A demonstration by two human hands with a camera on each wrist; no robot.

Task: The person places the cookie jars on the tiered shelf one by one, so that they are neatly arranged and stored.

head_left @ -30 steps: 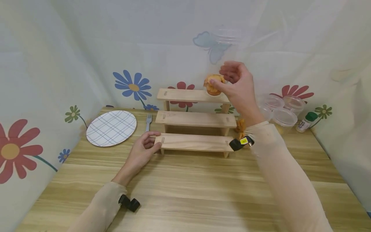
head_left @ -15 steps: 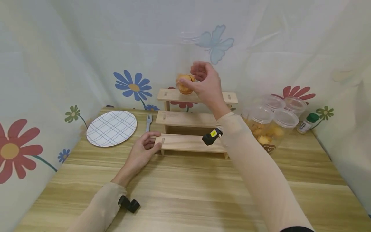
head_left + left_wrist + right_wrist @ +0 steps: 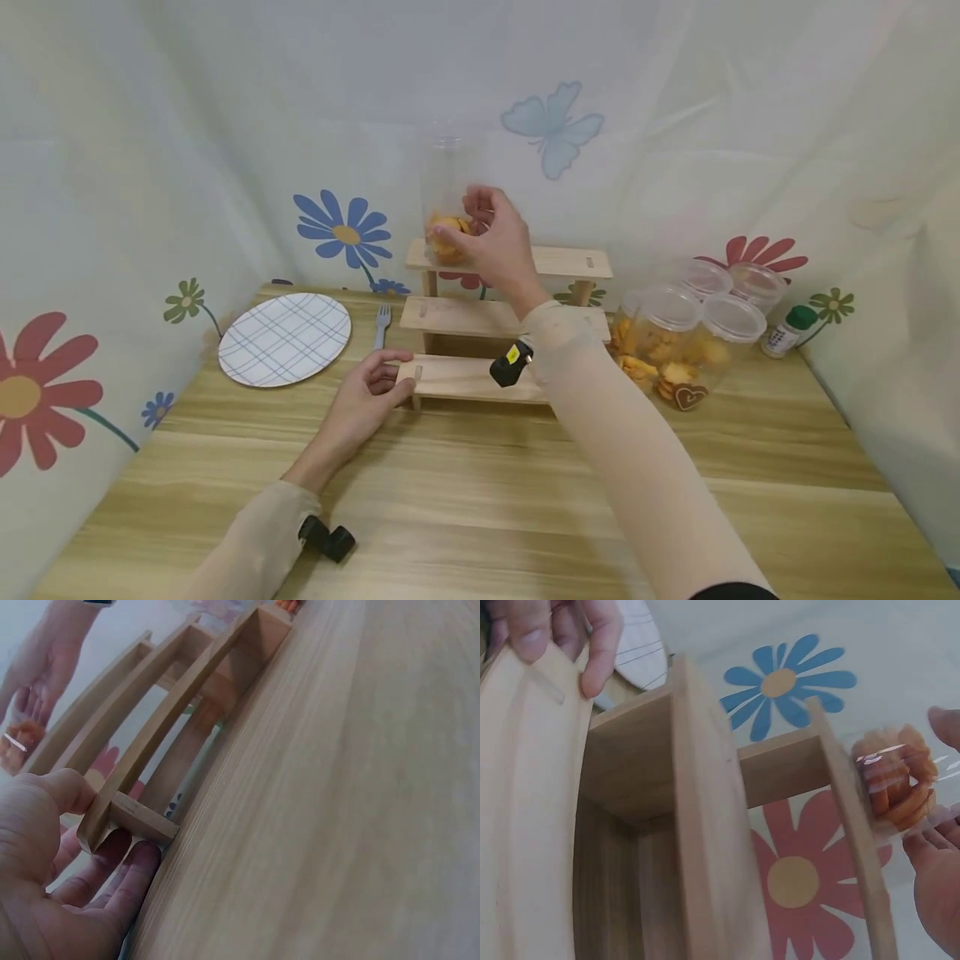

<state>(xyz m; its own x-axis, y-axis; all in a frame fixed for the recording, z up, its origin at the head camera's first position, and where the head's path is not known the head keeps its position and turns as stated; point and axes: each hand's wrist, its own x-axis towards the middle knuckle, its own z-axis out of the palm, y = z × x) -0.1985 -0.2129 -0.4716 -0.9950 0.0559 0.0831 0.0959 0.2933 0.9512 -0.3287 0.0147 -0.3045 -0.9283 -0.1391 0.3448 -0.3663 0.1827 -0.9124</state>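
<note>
My right hand [image 3: 498, 242] grips a clear lidded plastic jar [image 3: 442, 200] with golden cookies in its bottom. The jar is upright at the left end of the top shelf of a three-step wooden display rack [image 3: 480, 315]. Seen from the right wrist, the jar's base [image 3: 892, 780] is right at that top board, thumb and fingers on either side. At the lowest step's left end, my left hand [image 3: 354, 410] holds the board; in the left wrist view the thumb [image 3: 64, 787] lies over the board and the fingers reach beneath it by the leg.
Several similar cookie jars [image 3: 670, 312] stand together right of the rack, one with a brown heart label. Behind them is a small green-capped bottle [image 3: 789, 331]. Left of the rack lie a checked plate [image 3: 285, 340] and a grey fork [image 3: 382, 325]. A flowered curtain [image 3: 660, 167] backs the table.
My right hand has carried the jar leftward along the top shelf and lowered it at the left end. The jars on the right have come out from behind the arm. My left hand stays put.
</note>
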